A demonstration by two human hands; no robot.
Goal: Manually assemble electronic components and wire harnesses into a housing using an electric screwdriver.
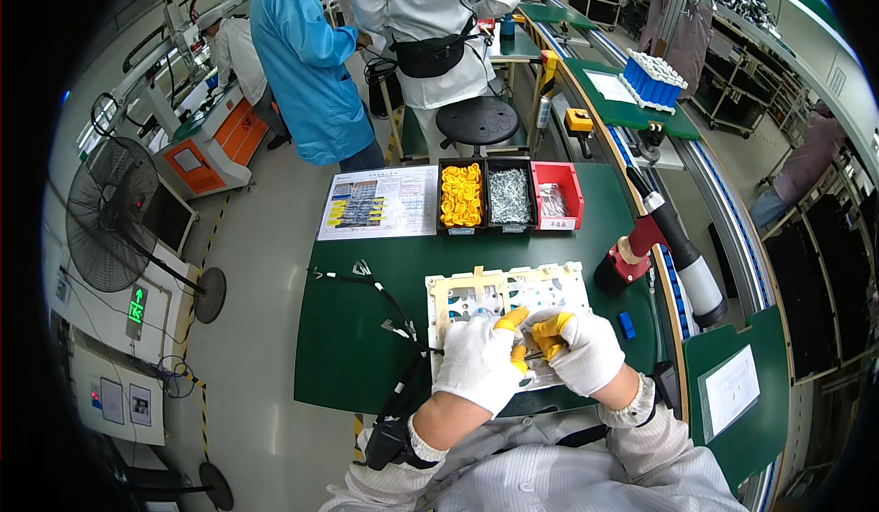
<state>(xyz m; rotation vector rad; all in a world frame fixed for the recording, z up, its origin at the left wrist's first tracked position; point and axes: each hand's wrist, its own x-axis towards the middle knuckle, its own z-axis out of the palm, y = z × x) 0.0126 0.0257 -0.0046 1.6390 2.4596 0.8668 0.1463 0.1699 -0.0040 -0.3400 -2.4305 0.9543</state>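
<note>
My left hand, in a white glove with yellow fingertips, is over the left part of a white panel with cut-outs and beige strips. Its fingers are bent together. Beside it, my right hand, gloved the same way, is curled with thumb and fingers drawn in near the panel's middle. The fingertips of both hands nearly meet, and whatever lies between them is too small to name. A black wire harness with pale connectors lies left of the panel, running down by my left forearm.
Beyond the panel stand a black bin of yellow parts, a black bin of screws and a red bin. A printed sheet lies left of them. Right are a red-and-black power tool, a blue block and a conveyor.
</note>
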